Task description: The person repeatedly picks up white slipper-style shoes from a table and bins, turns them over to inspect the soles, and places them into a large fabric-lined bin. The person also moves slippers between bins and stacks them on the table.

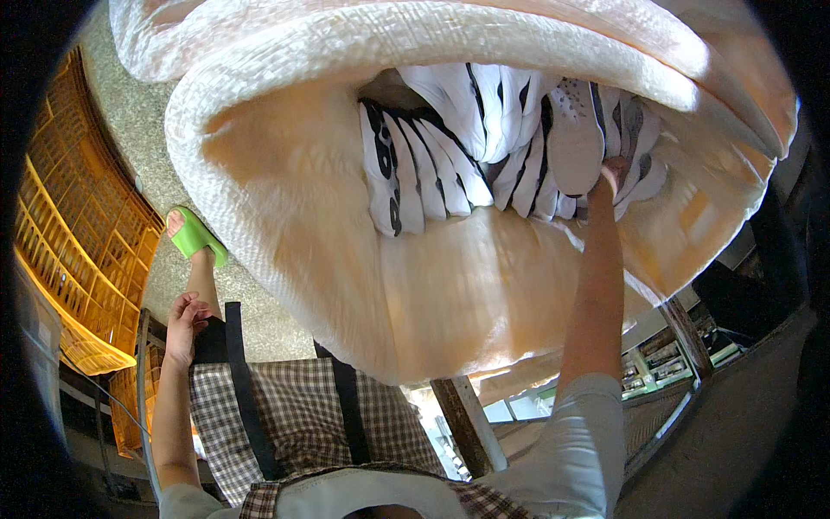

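A large white woven sack (294,311) with a yellowish inside gapes in front of me. Inside it, white socks (424,173) with black markings stand packed in rows. One paler sock (577,143) with small dark dots faces up at the right of the pile. My right hand (612,177) reaches into the sack and touches the socks beside the dotted one; its fingers are mostly hidden among them. My left hand (184,324) hangs in the air at the left, away from the sack, with loosely bent fingers and nothing visible in it.
Yellow plastic crates (78,233) stand at the left on a speckled floor (143,112). My foot in a green slipper (197,238) is beside the sack. A checked apron (303,406) covers my lap. Metal and wooden frame parts (687,342) stand at the lower right.
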`<act>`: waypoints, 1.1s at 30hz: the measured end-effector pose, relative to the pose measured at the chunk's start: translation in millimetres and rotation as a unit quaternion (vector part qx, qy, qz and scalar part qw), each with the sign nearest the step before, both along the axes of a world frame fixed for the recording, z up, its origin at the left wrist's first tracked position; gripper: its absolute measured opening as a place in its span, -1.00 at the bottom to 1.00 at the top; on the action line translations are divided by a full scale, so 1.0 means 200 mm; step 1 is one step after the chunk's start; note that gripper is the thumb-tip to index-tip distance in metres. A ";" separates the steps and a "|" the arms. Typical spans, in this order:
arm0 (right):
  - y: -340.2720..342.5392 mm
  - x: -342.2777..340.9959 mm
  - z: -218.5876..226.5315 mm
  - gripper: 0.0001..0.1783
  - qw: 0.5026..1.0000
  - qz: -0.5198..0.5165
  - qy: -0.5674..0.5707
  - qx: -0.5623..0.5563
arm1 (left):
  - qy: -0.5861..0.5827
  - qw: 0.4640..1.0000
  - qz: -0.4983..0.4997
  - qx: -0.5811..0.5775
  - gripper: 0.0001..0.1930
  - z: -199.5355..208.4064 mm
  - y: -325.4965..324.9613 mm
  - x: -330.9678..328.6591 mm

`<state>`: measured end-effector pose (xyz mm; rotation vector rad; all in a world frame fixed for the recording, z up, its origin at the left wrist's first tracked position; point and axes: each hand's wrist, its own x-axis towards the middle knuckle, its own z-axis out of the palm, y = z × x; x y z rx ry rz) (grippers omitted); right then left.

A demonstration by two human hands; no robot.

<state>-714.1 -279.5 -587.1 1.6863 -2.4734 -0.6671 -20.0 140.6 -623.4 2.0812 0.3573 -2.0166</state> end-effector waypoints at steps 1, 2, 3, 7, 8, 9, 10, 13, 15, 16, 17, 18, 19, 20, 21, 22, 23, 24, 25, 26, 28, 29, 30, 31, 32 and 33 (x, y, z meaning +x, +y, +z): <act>0.01 0.02 -0.05 -0.53 1.000 -0.005 -0.014 -0.026 | -0.001 1.000 0.001 -0.007 -0.76 0.00 -0.01 0.00; 0.01 0.03 -0.05 -0.52 0.998 -0.017 -0.030 -0.052 | -0.001 1.000 0.000 -0.014 -0.76 0.01 -0.01 0.00; 0.02 0.04 -0.04 -0.52 0.995 -0.025 -0.052 -0.078 | -0.001 1.000 0.003 -0.010 -0.76 0.01 -0.02 0.00; 0.04 0.13 0.08 -0.49 0.945 -0.100 -0.241 -0.197 | 0.000 1.000 0.006 0.006 -0.77 0.00 -0.03 -0.01; 0.04 0.16 0.08 -0.50 0.909 -0.156 -0.320 -0.215 | -0.008 1.000 -0.001 0.007 -0.77 -0.01 -0.02 -0.01; 0.04 0.20 0.07 -0.50 0.902 -0.159 -0.351 -0.194 | -0.004 1.000 0.002 0.010 -0.78 -0.01 -0.02 -0.01; 0.05 0.24 0.05 -0.51 0.932 -0.098 -0.316 -0.146 | 0.004 1.000 0.009 0.007 -0.78 -0.01 -0.02 -0.01; 0.07 0.30 0.04 -0.56 0.946 -0.075 -0.313 -0.039 | 0.009 1.000 0.013 0.004 -0.77 -0.01 -0.01 0.00; 0.17 0.28 0.14 -0.54 0.964 0.032 -0.216 -0.149 | 0.017 1.000 0.017 -0.009 -0.77 -0.01 0.00 0.01; 0.25 0.26 0.22 -0.53 0.960 0.097 -0.166 -0.204 | 0.016 1.000 0.023 -0.008 -0.77 -0.01 0.00 0.01; 0.30 0.21 0.33 -0.49 0.950 0.102 -0.168 -0.244 | 0.016 0.999 0.031 -0.004 -0.77 -0.02 0.00 0.01; 0.33 0.15 0.44 -0.45 0.937 0.113 -0.169 -0.285 | 0.017 0.999 0.040 0.000 -0.77 -0.02 0.01 0.01; 0.36 0.09 0.52 -0.49 0.935 0.091 -0.127 -0.318 | 0.021 0.998 0.051 0.009 -0.77 -0.03 0.01 0.01; 0.37 0.02 0.57 -0.53 0.929 0.096 -0.089 -0.345 | 0.022 0.998 0.051 0.011 -0.77 -0.03 0.01 0.01; 0.35 -0.05 0.60 -0.50 0.930 0.040 -0.043 -0.363 | 0.019 0.999 0.049 0.014 -0.76 -0.04 0.01 0.01; 0.31 -0.13 0.62 -0.47 0.928 0.012 0.000 -0.373 | 0.019 0.999 0.046 0.011 -0.76 -0.04 0.01 0.01; 0.28 -0.20 0.63 -0.45 0.923 -0.017 0.042 -0.383 | 0.017 0.999 0.044 0.013 -0.76 -0.04 0.01 0.01; 0.27 -0.26 0.59 -0.43 0.931 0.037 0.050 -0.359 | 0.017 0.999 0.043 0.010 -0.76 -0.04 0.00 0.01; 0.24 -0.32 0.53 -0.41 0.936 0.091 0.058 -0.334 | 0.012 0.999 0.034 0.018 -0.76 -0.05 0.00 0.02; 0.22 -0.37 0.44 -0.39 0.936 0.109 0.066 -0.328 | 0.017 0.999 0.038 0.010 -0.76 -0.05 0.00 0.02; 0.17 -0.45 0.27 -0.35 0.958 -0.043 0.023 -0.283 | 0.015 0.999 0.036 0.012 -0.75 -0.05 0.00 0.03; 0.14 -0.48 0.24 -0.35 0.966 -0.002 -0.019 -0.258 | 0.010 0.999 0.029 0.018 -0.74 -0.06 0.01 0.03; 0.11 -0.51 0.23 -0.35 0.971 0.035 -0.061 -0.227 | 0.005 1.000 0.019 0.024 -0.73 -0.07 0.02 0.03; 0.07 -0.53 0.23 -0.34 0.972 0.074 -0.104 -0.196 | -0.004 1.000 0.006 0.022 -0.72 -0.08 0.03 0.03; 0.01 -0.56 0.22 -0.34 0.971 0.106 -0.141 -0.163 | 0.005 1.000 0.004 0.016 -0.70 -0.10 0.04 0.03; -0.10 -0.59 0.23 -0.35 0.973 0.105 -0.168 -0.115 | 0.011 1.000 0.000 0.002 -0.69 -0.11 0.05 0.03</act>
